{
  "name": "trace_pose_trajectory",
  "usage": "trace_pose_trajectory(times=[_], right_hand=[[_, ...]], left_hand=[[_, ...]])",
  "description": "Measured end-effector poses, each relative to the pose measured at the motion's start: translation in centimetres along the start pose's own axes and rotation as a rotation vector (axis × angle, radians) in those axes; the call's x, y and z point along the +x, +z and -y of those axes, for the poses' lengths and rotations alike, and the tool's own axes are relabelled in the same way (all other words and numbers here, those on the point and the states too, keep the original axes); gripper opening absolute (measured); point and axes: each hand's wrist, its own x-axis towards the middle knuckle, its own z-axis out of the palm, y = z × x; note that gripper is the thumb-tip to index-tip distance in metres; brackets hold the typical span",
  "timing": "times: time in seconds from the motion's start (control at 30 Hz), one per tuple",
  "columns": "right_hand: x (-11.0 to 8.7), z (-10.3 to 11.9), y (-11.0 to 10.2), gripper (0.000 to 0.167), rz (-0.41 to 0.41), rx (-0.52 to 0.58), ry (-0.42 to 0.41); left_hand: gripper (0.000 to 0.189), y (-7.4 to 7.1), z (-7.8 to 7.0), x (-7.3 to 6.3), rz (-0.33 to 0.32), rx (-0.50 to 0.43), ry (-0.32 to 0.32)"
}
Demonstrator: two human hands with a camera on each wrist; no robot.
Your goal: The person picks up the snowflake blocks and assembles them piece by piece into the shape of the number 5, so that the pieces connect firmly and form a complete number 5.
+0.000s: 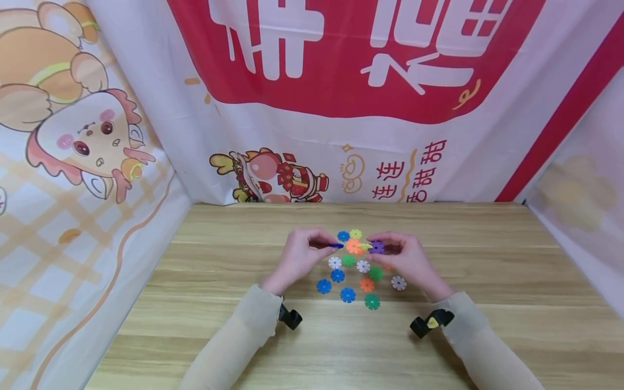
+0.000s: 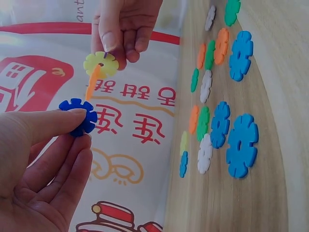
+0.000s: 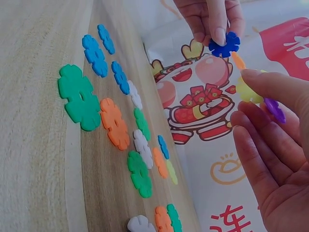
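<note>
A notched yellow disc (image 2: 91, 64) of smooth plastic sits at my right grip (image 1: 402, 253), joined to a purple disc (image 3: 275, 110); an orange disc (image 2: 92, 83), edge-on, runs from it to the rim of a dark blue disc (image 2: 89, 122). My left grip (image 1: 303, 249) pinches the blue one; my right pinches the yellow-purple end. Below both grips, flat loose discs (image 1: 348, 295) lie scattered on the wood-grained counter (image 1: 341, 346). Beyond them hangs softly creased white cloth (image 1: 292, 127) with red print; cartoon-printed cloth (image 1: 88, 130) stands leftward.
</note>
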Motion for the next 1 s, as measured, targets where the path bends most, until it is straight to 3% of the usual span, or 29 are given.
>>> trace_pose_trajectory(times=[0.47,0.83,1.0], right_hand=[[-0.2,0.0,0.3,0.044,0.016,0.014,-0.029],[-0.3,0.1,1.0,0.044,0.041,-0.012,-0.066],[-0.2,0.1,1.2,0.037,0.06,-0.023,-0.071]], left_hand=[[0.015,0.5,-0.1,-0.1,0.013,0.018,0.026],[0.013,1.0,-0.1,-0.4,0.038,0.005,0.035],[0.011,1.1,-0.2,-0.4,0.036,0.017,0.047]])
